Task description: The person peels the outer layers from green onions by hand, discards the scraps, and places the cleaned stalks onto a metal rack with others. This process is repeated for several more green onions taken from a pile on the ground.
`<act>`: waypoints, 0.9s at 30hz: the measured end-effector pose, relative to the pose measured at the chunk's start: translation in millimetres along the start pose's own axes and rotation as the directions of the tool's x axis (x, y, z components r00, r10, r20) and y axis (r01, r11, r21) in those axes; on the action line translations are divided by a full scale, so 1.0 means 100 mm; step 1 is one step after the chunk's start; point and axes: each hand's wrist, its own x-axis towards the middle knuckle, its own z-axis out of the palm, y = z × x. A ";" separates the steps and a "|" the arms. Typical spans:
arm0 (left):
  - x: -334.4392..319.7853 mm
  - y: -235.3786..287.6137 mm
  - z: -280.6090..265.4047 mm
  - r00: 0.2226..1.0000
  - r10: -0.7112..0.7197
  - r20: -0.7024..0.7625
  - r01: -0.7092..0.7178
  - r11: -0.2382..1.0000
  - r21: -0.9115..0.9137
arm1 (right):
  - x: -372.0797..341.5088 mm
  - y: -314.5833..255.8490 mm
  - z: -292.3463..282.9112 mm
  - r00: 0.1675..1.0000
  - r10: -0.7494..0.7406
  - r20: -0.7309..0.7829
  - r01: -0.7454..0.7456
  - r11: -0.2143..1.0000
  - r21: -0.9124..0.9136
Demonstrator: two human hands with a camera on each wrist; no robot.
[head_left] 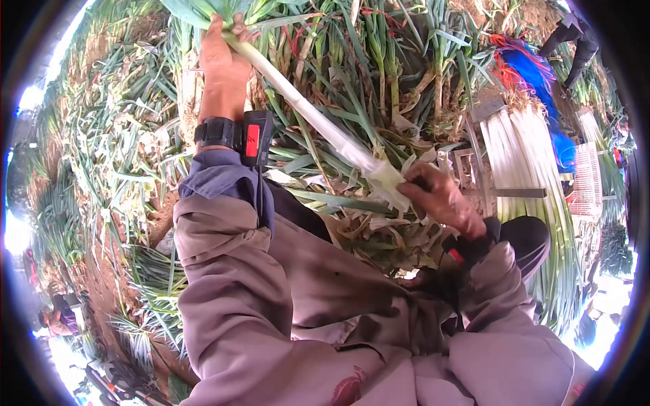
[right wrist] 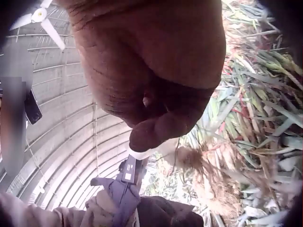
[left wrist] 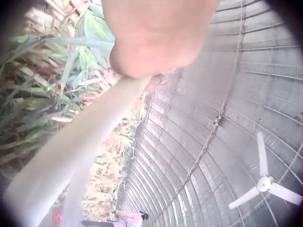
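A long green onion (head_left: 308, 111) with a white shaft slants across the head view, its green leaves (head_left: 196, 8) at the top left. My left hand (head_left: 222, 68) grips it just below the leaves; in the left wrist view the pale shaft (left wrist: 71, 151) runs down from that fist. At the lower end, loose translucent outer skin (head_left: 387, 181) bunches around the shaft. My right hand (head_left: 440, 197) pinches this skin with curled fingers. In the right wrist view the right hand (right wrist: 151, 61) hides most of what it holds.
Unpeeled green onions (head_left: 379, 61) stand in bundles ahead, over a litter of leaves and skins. Cleaned white stalks (head_left: 518, 145) lie stacked on a metal frame (head_left: 514, 193) at right, beside blue plastic (head_left: 542, 88). Another person's dark-clothed legs (head_left: 581, 54) show at upper right.
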 end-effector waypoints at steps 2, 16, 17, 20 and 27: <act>-0.06 -0.07 0.01 0.998 0.004 -0.057 -0.001 0.999 0.049 | 0.11 0.44 0.08 0.999 -0.032 0.007 0.033 0.970 -0.241; -0.15 0.19 -0.12 0.989 -0.023 -0.149 0.010 0.996 -0.088 | 0.55 0.19 0.31 0.908 -0.352 -0.227 0.397 0.897 0.193; -0.16 0.19 -0.12 0.990 -0.027 -0.140 0.015 0.996 -0.085 | 0.67 0.25 0.43 0.882 -0.408 -0.235 0.469 0.725 0.504; -0.22 0.15 -0.26 0.977 -0.182 -0.111 0.160 0.969 -0.186 | 0.58 -0.15 0.59 0.875 -0.378 -0.303 0.483 0.629 0.609; -0.18 0.13 -0.45 0.948 -0.106 -0.300 0.096 0.994 -0.047 | 0.16 -0.47 0.47 0.989 -0.140 0.056 0.059 0.702 0.710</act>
